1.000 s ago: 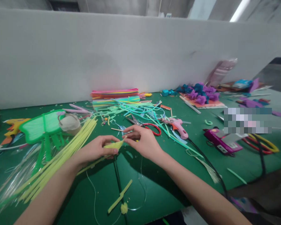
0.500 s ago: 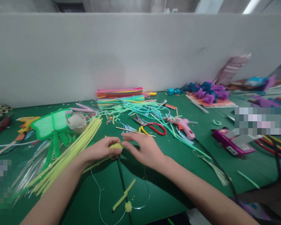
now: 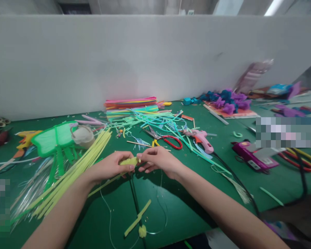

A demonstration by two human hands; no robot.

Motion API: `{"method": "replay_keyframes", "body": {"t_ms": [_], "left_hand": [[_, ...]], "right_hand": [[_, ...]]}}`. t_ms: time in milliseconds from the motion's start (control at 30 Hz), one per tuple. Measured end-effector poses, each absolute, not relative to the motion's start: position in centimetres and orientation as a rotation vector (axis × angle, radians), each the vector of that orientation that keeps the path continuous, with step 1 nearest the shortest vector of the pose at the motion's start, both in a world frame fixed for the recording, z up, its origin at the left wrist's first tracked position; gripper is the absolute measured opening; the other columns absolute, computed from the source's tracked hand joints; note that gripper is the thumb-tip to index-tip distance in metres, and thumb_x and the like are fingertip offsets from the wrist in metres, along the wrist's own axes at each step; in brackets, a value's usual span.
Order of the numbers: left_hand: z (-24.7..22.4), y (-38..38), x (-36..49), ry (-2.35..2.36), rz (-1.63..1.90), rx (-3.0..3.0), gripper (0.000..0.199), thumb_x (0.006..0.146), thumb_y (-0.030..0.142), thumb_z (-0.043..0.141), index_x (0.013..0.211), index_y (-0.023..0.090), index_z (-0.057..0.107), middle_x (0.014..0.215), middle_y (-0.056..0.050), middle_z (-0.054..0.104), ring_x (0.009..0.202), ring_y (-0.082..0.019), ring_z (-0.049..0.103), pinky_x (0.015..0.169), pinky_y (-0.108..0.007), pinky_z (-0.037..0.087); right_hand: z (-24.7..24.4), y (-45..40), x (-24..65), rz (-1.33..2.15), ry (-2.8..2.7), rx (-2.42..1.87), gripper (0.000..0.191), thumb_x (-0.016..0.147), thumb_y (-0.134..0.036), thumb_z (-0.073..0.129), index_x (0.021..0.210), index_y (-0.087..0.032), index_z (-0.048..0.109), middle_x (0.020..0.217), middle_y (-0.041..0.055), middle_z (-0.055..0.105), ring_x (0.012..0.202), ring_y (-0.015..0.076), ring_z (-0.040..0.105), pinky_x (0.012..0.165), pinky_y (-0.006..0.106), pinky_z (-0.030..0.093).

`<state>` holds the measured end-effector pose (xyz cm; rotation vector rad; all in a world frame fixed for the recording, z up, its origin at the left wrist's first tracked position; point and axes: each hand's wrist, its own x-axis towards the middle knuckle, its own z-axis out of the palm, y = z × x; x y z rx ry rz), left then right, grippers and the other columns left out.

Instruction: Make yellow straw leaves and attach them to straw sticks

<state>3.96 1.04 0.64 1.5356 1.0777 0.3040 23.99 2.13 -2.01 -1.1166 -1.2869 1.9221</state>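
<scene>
My left hand point(image 3: 111, 167) pinches a bunched yellow pipe-cleaner piece point(image 3: 128, 161) between thumb and fingers. The thumb and forefinger of my right hand point(image 3: 162, 161) close on its right tip. A straight yellow strand runs back under my left wrist from that piece. Below, a thin dark rod point(image 3: 133, 193) leads down to a small yellow fuzzy ball point(image 3: 142, 231), and a fine clear thread point(image 3: 110, 216) loops around on both sides. Beside the ball lies a short yellow pipe cleaner point(image 3: 137, 218). A bundle of long yellow pipe cleaners point(image 3: 93, 152) spreads out left of my hands.
Red-handled scissors point(image 3: 171, 141) and a pink glue gun point(image 3: 203, 140) lie beyond my right hand. A green fuzzy shape point(image 3: 53, 138) and a yellow glue gun point(image 3: 28, 139) are at left. Coloured pipe cleaners point(image 3: 131, 103) are stacked against the wall; a magenta device point(image 3: 254, 157) sits right.
My right hand's fingers have closed from a looser, spread pose onto the right tip of the yellow piece. The view has shifted slightly.
</scene>
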Motion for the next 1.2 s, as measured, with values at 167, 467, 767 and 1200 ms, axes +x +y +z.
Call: {"method": "replay_keyframes", "body": {"t_ms": [167, 467, 767, 1200], "left_hand": [[0.9, 1.0, 4.3, 1.102, 0.292, 1.567, 0.025, 0.081, 0.039, 0.062, 0.090, 0.017, 0.059, 0.082, -0.001, 0.060, 0.075, -0.016, 0.058, 0.068, -0.029, 0.051], [2.2, 1.2, 2.3, 1.115, 0.194, 1.680, 0.047, 0.077, 0.041, 0.068, 0.117, 0.023, 0.053, 0.091, -0.001, 0.065, 0.085, -0.020, 0.061, 0.072, -0.029, 0.047], [2.5, 1.5, 0.2, 1.200, 0.015, 1.806, 0.044, 0.077, 0.037, 0.065, 0.118, 0.023, 0.052, 0.099, -0.003, 0.066, 0.081, -0.018, 0.061, 0.068, -0.028, 0.047], [3.9, 0.1, -3.6, 1.290, -0.425, 1.791, 0.026, 0.074, 0.047, 0.065, 0.076, 0.022, 0.071, 0.056, 0.001, 0.061, 0.052, -0.015, 0.052, 0.047, -0.023, 0.032]], "right_hand": [[-1.8, 1.7, 23.7, 1.759, -1.391, -1.153, 0.032, 0.069, -0.040, 0.078, 0.068, -0.014, 0.060, 0.067, 0.0028, 0.068, 0.063, 0.0141, 0.069, 0.050, 0.018, 0.051], [-1.9, 2.0, 24.1, 1.693, -1.441, -1.155, 0.029, 0.076, -0.039, 0.072, 0.068, -0.014, 0.061, 0.068, 0.0048, 0.070, 0.066, 0.0149, 0.070, 0.053, 0.020, 0.052], [-1.9, 2.6, 24.5, 1.796, -1.620, -1.169, 0.031, 0.084, -0.044, 0.063, 0.083, -0.014, 0.064, 0.088, 0.0082, 0.072, 0.070, 0.0132, 0.070, 0.055, 0.018, 0.053], [-2.3, 3.3, 25.1, 1.895, -1.392, -1.169, 0.022, 0.089, -0.032, 0.059, 0.078, -0.012, 0.059, 0.076, 0.0091, 0.073, 0.063, 0.0146, 0.071, 0.054, 0.021, 0.056]]}}
